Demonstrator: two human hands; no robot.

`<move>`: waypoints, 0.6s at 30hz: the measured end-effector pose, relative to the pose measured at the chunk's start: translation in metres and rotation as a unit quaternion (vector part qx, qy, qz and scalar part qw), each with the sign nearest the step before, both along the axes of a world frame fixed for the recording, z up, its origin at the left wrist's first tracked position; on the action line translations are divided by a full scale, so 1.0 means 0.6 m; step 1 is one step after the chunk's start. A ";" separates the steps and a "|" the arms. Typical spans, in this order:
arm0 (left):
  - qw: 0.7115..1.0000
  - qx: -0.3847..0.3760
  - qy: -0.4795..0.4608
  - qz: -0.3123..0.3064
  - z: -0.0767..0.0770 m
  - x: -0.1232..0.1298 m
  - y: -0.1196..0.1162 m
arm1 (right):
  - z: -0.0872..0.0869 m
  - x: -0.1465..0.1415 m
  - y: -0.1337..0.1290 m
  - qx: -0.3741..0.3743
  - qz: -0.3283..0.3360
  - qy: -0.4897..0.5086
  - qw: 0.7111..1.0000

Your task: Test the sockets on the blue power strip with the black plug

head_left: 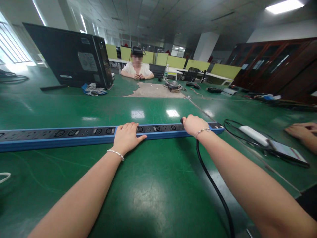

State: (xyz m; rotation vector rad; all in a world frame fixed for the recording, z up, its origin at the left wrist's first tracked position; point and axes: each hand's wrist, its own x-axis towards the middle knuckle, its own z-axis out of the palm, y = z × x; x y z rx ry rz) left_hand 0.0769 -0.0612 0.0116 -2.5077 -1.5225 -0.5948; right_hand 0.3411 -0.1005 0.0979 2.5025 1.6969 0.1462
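Observation:
A long blue power strip (81, 141) with black sockets lies across the green table, running from the left edge to right of centre. My left hand (127, 135) grips it near the middle, fingers over its top and thumb along the near side. Over the strip's right part, my right hand (195, 126) is closed around a black power plug, mostly hidden by the fingers. From under that hand, a thick black power cable (213, 183) hangs down toward the near edge. Whether the plug sits in a socket cannot be seen.
A black computer case (66, 53) stands back left, with gloves (94, 89) beside it. Across the table sits a person (137, 67). Another person's hand (300, 131) rests at right, near a white bar-shaped device (254, 135) and a phone (288, 152).

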 end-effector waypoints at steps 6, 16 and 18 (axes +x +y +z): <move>1.000 0.002 0.003 0.004 0.000 0.001 0.001 | 0.046 0.005 -0.006 -0.009 0.090 -0.033 0.995; 1.000 0.020 -0.018 -0.006 -0.006 0.000 0.000 | 0.001 -0.131 0.030 -0.075 0.136 0.206 0.966; 1.000 0.022 -0.021 -0.006 -0.007 -0.001 0.001 | -0.005 -0.152 0.035 -0.088 0.161 0.181 0.966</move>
